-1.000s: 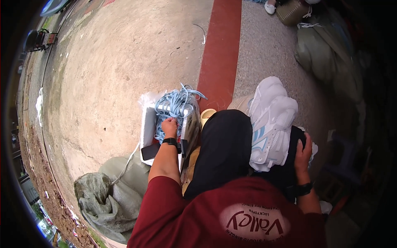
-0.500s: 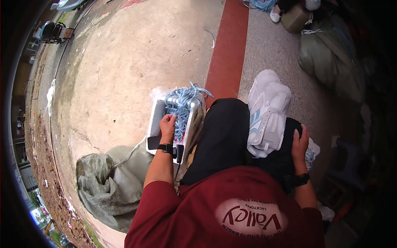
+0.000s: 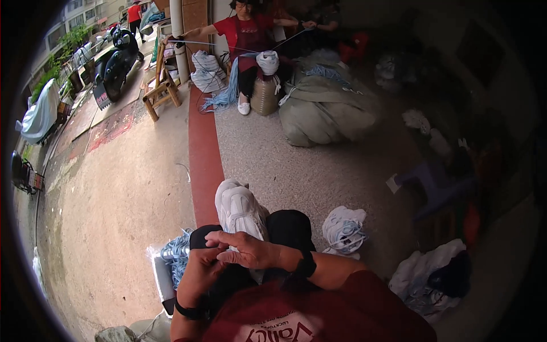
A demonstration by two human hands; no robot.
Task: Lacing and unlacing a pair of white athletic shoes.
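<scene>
My two hands meet over my lap, just in front of a stack of white mesh sneaker uppers (image 3: 240, 208) resting on my thighs. My left hand (image 3: 199, 272) is closed, its fingertips bent inward; whatever they pinch is too small or hidden to make out. Over it reaches my right hand (image 3: 250, 249), with fingers stretched out and thumb apart, touching or nearly touching the left fingers. Left of my knee stands a white box (image 3: 163, 279) filled with tangled light-blue shoelaces (image 3: 178, 256).
Right of my knee lies a white bundle with blue laces (image 3: 345, 231); another white-and-dark pile (image 3: 430, 279) sits farther right. Ahead, a seated co-worker (image 3: 248, 34) stretches blue laces beside a big green sack (image 3: 325, 108). A bamboo chair (image 3: 159, 91) and blue stool (image 3: 436, 188) stand around.
My left hand has left the lace box and come over my lap. My right hand has moved from my right thigh to meet it. The view has tilted up and turned right.
</scene>
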